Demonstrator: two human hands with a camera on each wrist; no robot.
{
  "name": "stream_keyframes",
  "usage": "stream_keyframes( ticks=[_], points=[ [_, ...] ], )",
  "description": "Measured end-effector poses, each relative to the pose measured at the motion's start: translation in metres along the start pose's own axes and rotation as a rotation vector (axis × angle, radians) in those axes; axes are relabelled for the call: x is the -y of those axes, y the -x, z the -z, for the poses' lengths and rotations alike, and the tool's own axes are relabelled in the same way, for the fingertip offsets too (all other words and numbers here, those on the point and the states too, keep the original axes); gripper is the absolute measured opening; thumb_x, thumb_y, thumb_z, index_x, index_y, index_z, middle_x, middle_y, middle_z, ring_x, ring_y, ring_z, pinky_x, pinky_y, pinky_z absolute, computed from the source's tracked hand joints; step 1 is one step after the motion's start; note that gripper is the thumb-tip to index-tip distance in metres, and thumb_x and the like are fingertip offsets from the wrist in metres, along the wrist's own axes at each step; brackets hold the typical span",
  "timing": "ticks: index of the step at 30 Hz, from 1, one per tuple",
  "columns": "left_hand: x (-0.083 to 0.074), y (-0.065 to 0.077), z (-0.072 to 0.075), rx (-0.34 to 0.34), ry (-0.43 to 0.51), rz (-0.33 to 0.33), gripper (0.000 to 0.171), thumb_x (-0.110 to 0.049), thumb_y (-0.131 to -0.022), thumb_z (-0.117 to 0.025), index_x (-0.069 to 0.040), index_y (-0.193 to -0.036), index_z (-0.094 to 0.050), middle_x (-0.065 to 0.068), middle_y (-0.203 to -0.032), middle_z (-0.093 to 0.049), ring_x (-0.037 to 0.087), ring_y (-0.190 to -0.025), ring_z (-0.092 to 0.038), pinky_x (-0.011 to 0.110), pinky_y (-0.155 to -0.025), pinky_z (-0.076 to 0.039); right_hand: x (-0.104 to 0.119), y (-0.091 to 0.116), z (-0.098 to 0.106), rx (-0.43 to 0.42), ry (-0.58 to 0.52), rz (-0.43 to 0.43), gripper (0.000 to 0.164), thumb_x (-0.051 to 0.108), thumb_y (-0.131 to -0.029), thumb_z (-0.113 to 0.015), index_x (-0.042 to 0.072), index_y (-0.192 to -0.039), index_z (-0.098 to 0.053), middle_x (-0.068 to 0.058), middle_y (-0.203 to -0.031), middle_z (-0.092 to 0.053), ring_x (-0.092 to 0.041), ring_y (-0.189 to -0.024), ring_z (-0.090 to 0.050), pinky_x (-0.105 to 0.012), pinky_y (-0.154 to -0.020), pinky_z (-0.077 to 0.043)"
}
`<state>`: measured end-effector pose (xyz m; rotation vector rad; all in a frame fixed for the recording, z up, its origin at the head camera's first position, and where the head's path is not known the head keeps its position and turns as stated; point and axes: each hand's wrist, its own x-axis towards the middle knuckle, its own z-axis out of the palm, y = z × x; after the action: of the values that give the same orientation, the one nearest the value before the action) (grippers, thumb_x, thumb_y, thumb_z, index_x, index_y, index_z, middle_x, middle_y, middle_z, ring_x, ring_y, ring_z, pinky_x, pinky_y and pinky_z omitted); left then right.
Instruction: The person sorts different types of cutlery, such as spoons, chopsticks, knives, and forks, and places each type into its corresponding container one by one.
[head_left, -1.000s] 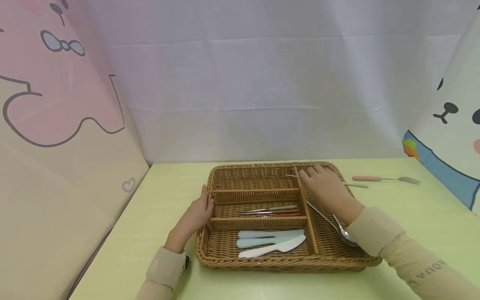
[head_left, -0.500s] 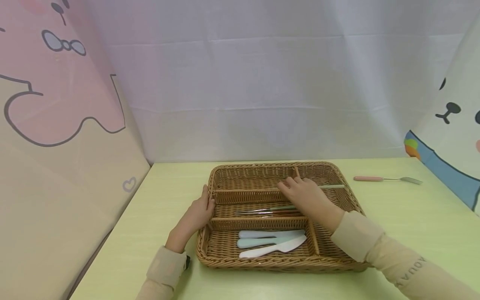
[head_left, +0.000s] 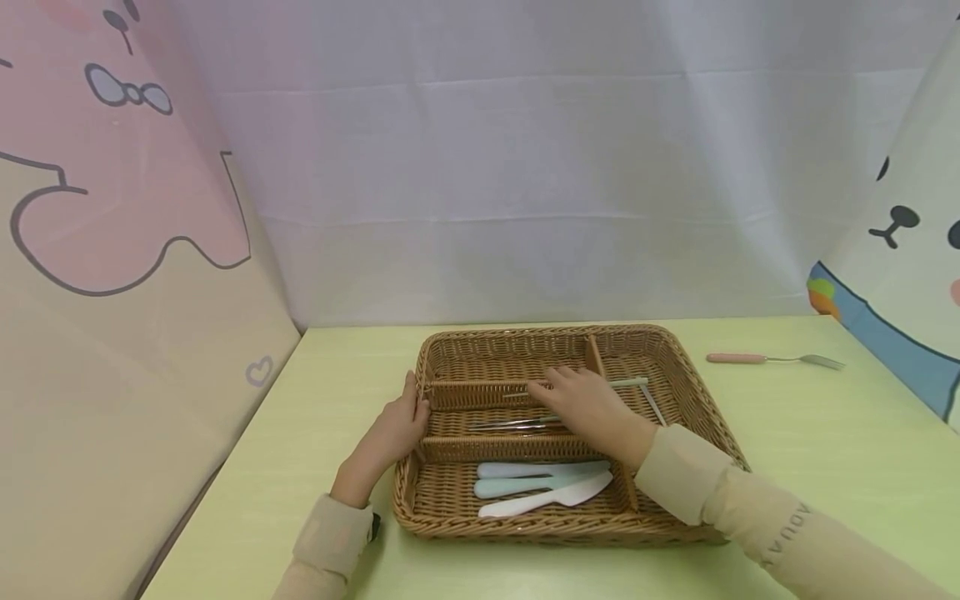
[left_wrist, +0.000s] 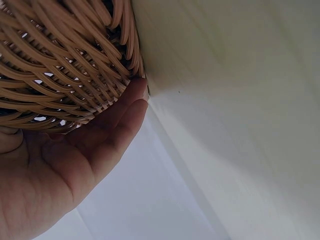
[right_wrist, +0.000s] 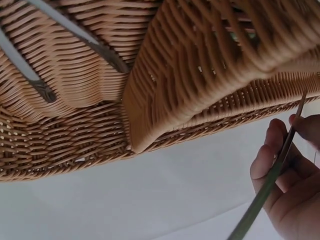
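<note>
My right hand [head_left: 588, 410] pinches a thin chopstick [head_left: 630, 382] with a pale green handle and a metal tip. It lies slantwise above the middle compartment of a brown wicker basket [head_left: 517, 527]. In the right wrist view, thumb and fingers hold that chopstick [right_wrist: 262, 197] partway along. Several more chopsticks [head_left: 504, 425] lie in the middle compartment, partly hidden by the hand. My left hand [head_left: 390, 429] grips the basket's left rim; in the left wrist view its fingers lie along the outer wicker wall [left_wrist: 65, 70].
Several plastic-looking knives [head_left: 517, 506] lie in the front compartment. Metal handles [right_wrist: 107, 55] rest in the right compartment; the head view shows only one handle [head_left: 654, 406], the rest covered by the arm. Right of the basket lies a pink-handled fork [head_left: 738, 358]. A white cloth [head_left: 525, 167] hangs behind.
My right hand has carried the chopstick left and toward me, from above the right compartment to above the middle one. My left hand has stayed on the rim.
</note>
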<state>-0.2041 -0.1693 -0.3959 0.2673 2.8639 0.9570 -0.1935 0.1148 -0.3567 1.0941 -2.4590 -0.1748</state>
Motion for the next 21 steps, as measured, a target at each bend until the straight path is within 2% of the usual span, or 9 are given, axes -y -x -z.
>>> stream_keyframes(
  ticks=[5, 14, 21],
  points=[
    [-0.001, 0.0, 0.0, 0.0, -0.003, 0.0, 0.063, -0.019, -0.1, -0.033, 0.004, -0.145, 0.005, 0.0, -0.049, -0.039, 0.01, -0.037, -0.03, 0.021, -0.036, -0.029, 0.006, -0.002, -0.001, 0.044, -0.035, 0.006, 0.04, -0.005, -0.074, -0.069, 0.011, -0.108, -0.055, -0.006, -0.091, -0.057, -0.018, -0.076, -0.054, -0.029, -0.061, -0.048],
    [-0.001, 0.0, 0.001, -0.001, -0.002, 0.001, 0.063, -0.019, -0.1, -0.033, 0.004, -0.144, 0.005, 0.0, -0.048, -0.038, 0.01, -0.037, -0.029, 0.02, -0.036, -0.028, 0.016, -0.007, -0.006, 0.12, -0.044, 0.048, 0.035, 0.007, -0.077, -0.071, 0.009, -0.109, -0.058, -0.006, -0.105, -0.06, -0.02, -0.094, -0.057, -0.035, -0.079, -0.05],
    [-0.001, 0.001, 0.001, 0.009, 0.004, 0.006, 0.064, -0.021, -0.1, -0.032, 0.003, -0.145, 0.005, -0.001, -0.05, -0.037, 0.009, -0.037, -0.028, 0.019, -0.036, -0.027, 0.021, -0.01, -0.01, 0.134, -0.049, 0.073, 0.033, 0.007, -0.079, -0.069, 0.011, -0.109, -0.054, -0.003, -0.1, -0.061, -0.017, -0.092, -0.058, -0.033, -0.082, -0.049]
  ],
)
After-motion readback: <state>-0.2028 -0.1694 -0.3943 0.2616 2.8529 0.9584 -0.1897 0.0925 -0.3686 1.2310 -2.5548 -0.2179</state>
